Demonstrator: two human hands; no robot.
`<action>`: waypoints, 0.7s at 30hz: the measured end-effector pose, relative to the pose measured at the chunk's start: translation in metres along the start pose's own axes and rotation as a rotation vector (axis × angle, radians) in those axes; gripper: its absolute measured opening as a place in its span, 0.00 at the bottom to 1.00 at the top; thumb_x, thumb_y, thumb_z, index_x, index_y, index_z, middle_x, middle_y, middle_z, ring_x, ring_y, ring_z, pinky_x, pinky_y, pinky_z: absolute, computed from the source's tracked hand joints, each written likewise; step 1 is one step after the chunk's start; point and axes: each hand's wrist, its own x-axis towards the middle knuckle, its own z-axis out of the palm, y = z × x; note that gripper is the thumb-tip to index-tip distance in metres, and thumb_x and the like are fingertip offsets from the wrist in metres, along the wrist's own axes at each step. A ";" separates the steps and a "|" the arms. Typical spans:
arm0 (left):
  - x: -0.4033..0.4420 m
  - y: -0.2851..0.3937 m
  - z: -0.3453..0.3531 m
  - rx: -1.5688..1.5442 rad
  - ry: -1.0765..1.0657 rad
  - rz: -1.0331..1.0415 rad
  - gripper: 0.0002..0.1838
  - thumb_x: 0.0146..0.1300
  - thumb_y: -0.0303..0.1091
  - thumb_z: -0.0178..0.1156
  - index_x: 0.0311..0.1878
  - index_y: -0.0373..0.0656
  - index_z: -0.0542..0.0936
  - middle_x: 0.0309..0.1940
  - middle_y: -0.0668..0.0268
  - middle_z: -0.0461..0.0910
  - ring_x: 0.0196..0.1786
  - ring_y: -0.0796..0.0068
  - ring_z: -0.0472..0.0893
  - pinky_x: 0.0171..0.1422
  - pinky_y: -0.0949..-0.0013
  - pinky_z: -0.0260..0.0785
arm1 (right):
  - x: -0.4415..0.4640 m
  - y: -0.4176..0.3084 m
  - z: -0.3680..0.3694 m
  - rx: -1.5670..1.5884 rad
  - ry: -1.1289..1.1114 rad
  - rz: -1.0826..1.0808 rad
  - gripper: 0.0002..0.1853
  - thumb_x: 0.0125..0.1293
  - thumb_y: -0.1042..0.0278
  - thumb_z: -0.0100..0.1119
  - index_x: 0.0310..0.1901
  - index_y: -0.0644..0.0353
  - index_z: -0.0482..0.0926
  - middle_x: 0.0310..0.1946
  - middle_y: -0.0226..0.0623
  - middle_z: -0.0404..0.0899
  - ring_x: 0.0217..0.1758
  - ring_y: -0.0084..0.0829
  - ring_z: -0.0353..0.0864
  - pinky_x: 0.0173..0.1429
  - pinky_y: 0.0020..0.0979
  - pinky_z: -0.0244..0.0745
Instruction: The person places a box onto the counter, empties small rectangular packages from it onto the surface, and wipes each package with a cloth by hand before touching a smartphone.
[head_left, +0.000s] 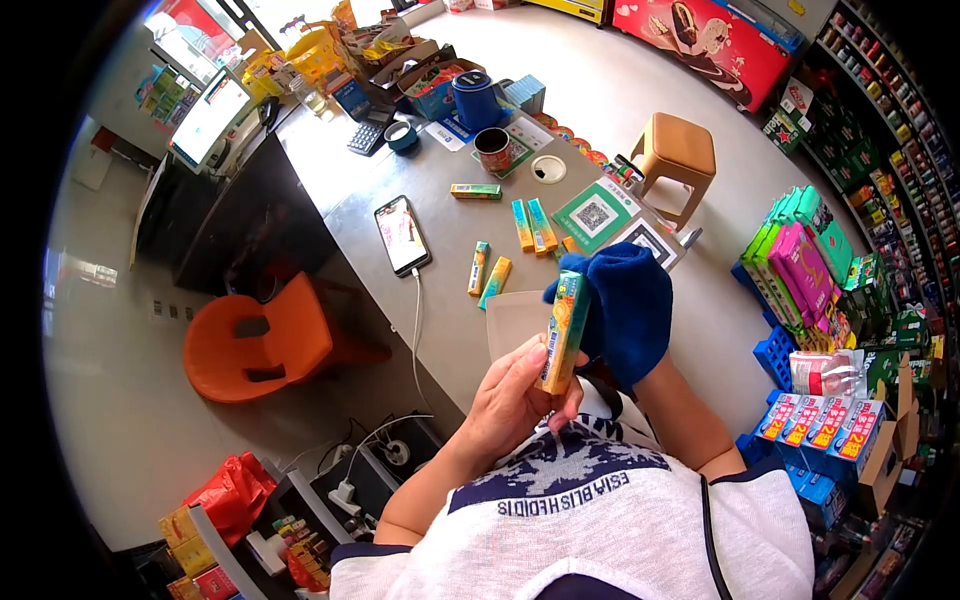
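My left hand point(515, 395) is closed around a slim green, yellow and orange pack point(565, 330), perhaps candy or gum, held upright in front of my chest. A dark blue cloth point(635, 310), like a sock or mitt, covers my right hand and lies against the pack's right side. The fingers under it are hidden. Several similar packs lie on the grey counter point(350, 190) beyond my hands, among them a green one point(475, 191) and an orange one point(494, 282). Left of the held pack, a pale, flat-looking thing point(508, 318) is partly hidden.
A phone point(401, 236) on a white cable point(416, 340), a brown can point(493, 151), a blue canister point(477, 100), a calculator point(371, 131) and a QR card point(597, 215) are on the counter. An orange chair point(260, 345) stands left, a stool point(677, 150) beyond, stacked goods point(820, 425) right.
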 end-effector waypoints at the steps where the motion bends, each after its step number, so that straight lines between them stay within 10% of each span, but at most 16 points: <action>1: 0.000 -0.002 0.001 -0.012 0.030 0.003 0.22 0.75 0.47 0.35 0.51 0.37 0.69 0.21 0.60 0.72 0.21 0.77 0.67 0.28 0.76 0.62 | 0.000 -0.002 0.000 0.116 -0.020 0.066 0.12 0.67 0.63 0.56 0.46 0.61 0.74 0.42 0.41 0.80 0.42 0.31 0.81 0.47 0.30 0.77; 4: 0.000 -0.005 0.001 -0.089 0.068 0.004 0.22 0.74 0.46 0.35 0.49 0.37 0.70 0.17 0.62 0.70 0.16 0.79 0.63 0.23 0.76 0.58 | -0.003 -0.010 0.004 0.590 -0.072 0.313 0.14 0.67 0.61 0.56 0.47 0.62 0.73 0.42 0.42 0.80 0.42 0.30 0.81 0.48 0.29 0.77; 21: -0.003 -0.007 -0.026 -0.655 -0.300 -0.146 0.27 0.74 0.47 0.33 0.51 0.27 0.68 0.11 0.74 0.64 0.10 0.87 0.61 0.16 0.81 0.56 | -0.006 -0.028 -0.018 0.334 -0.149 0.128 0.21 0.54 0.60 0.71 0.47 0.60 0.78 0.44 0.36 0.82 0.44 0.26 0.81 0.51 0.27 0.75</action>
